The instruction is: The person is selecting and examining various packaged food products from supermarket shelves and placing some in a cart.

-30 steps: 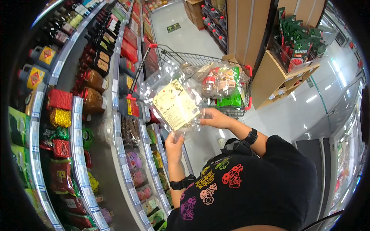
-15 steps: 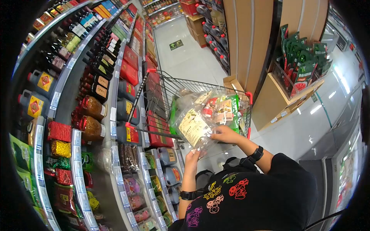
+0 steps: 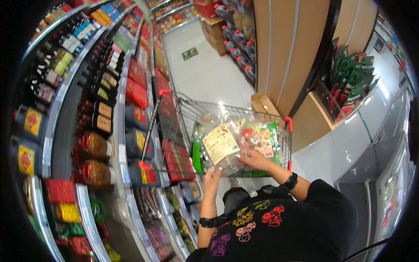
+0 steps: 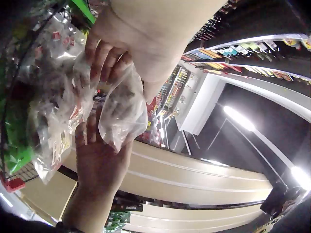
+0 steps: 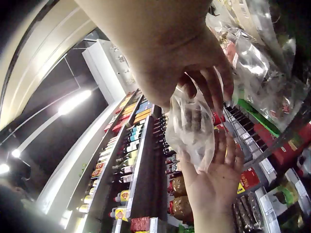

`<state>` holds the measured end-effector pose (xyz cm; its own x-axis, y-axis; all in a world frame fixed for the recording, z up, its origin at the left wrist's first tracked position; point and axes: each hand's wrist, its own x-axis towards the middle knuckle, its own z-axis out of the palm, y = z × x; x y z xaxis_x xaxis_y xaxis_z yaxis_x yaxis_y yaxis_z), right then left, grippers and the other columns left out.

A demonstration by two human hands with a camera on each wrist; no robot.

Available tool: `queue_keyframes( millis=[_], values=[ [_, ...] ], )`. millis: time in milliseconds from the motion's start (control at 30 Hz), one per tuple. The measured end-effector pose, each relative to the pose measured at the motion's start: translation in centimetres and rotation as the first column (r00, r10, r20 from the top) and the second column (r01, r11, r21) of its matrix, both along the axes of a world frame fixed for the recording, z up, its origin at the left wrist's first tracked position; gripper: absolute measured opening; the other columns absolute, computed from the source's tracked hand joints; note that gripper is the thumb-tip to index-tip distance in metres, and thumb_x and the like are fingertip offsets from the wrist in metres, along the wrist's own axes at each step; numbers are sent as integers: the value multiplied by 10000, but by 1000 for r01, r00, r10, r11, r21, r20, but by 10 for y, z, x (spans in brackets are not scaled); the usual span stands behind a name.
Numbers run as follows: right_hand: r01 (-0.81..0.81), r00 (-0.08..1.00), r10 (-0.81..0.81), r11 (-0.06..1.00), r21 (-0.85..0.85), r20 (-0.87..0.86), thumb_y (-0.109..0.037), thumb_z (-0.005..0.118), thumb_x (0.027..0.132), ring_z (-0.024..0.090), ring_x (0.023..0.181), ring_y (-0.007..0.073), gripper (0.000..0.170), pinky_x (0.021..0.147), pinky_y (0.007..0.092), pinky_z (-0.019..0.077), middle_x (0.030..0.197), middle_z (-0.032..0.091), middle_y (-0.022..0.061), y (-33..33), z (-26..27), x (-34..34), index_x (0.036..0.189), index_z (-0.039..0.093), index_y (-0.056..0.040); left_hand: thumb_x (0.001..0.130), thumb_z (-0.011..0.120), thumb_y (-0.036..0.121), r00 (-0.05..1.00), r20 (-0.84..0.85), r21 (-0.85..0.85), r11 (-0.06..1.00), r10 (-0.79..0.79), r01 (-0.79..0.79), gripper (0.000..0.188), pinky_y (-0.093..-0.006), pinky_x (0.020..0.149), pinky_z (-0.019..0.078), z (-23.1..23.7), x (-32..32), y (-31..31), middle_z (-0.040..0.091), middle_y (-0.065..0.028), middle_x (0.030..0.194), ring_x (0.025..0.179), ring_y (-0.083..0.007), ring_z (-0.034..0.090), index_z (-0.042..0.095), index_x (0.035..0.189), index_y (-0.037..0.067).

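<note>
A clear plastic food bag with a cream printed label point(image 3: 220, 143) is held in both hands over the shopping cart, label up. My left hand point(image 3: 212, 180) pinches its near left corner, thumb on top. On its near right side, my right hand point(image 3: 256, 160) grips the edge. Seen from below in the left wrist view, the bag's clear plastic point(image 4: 124, 111) hangs between the two hands. Behind the bag, partly covered by it, a packaged food with a green edge point(image 3: 264, 139) lies in the cart.
The wire shopping cart point(image 3: 235, 109) with red corner caps stands ahead. To the left run shelves with jars point(image 3: 97, 145), bottles and jugs. A brown cardboard box point(image 3: 264, 104) sits beyond the cart. Green pouches point(image 3: 349, 85) fill a display stand at the right.
Both hands have lowered the labelled bag toward the cart, and it now overlaps the packages there. The hands keep their hold. The head view has shifted, showing more of the cart.
</note>
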<state>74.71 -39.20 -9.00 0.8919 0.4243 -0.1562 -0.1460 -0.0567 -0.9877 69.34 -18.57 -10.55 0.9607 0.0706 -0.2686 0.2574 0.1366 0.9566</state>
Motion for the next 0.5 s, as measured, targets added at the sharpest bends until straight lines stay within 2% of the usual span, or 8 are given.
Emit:
queue_keyframes(
  millis=[33,100,133,200,267,333,433,500],
  values=[
    [44,999,-44,999,0,-7,-222,504,841,561,658,112,246,570,251,455,757,592,52,6,5,11,865,556,17,816,541,168,999,-2,65,997,-32,32,228,-219,721,391,-3,16,7,572,-28,887,815,-82,500,543,970,1],
    [73,972,-52,994,81,-230,-227,501,845,586,692,147,249,549,251,481,806,584,81,14,-2,30,925,534,6,826,530,205,997,-30,66,995,-75,76,220,-218,641,398,1,48,16,563,-12,767,697,-79,501,557,913,5],
    [120,938,-62,981,152,-340,-235,503,844,594,704,165,259,549,259,493,830,581,93,18,-3,39,946,524,2,828,528,225,993,-42,96,988,-114,118,229,-216,614,401,6,66,19,559,-11,727,658,-83,504,564,885,6],
    [197,846,-82,966,166,-527,-260,507,842,602,697,196,304,565,277,512,881,572,124,29,-4,57,992,494,4,826,529,270,979,-88,74,979,-186,192,272,-220,575,402,-2,99,32,565,-26,698,621,-94,514,573,850,2],
    [300,820,-200,948,105,-536,-313,469,857,616,706,216,378,568,290,528,833,596,151,43,-6,71,972,503,46,822,529,311,969,-86,98,966,-231,239,318,-224,546,403,-27,126,45,573,-42,678,595,-104,524,582,820,-3],
    [272,756,-166,959,74,-633,-344,460,857,619,684,219,422,524,282,528,844,593,165,49,-15,89,972,493,60,816,528,347,966,-45,173,951,-253,257,362,-228,527,406,-59,152,58,581,-58,668,578,-114,534,589,794,-9],
    [188,718,-134,982,4,-683,-380,429,863,622,677,207,445,464,245,509,881,594,171,59,-21,105,987,489,44,816,519,376,959,-126,94,960,-252,265,402,-243,517,421,-52,170,64,590,-78,653,559,-124,541,590,779,-18],
    [153,728,-104,988,12,-678,-387,411,868,624,678,210,445,450,235,498,894,594,172,58,-24,110,975,498,36,817,518,378,944,-186,113,948,-272,296,406,-246,525,432,-55,180,71,591,-81,652,566,-130,552,584,761,-19]
  ],
)
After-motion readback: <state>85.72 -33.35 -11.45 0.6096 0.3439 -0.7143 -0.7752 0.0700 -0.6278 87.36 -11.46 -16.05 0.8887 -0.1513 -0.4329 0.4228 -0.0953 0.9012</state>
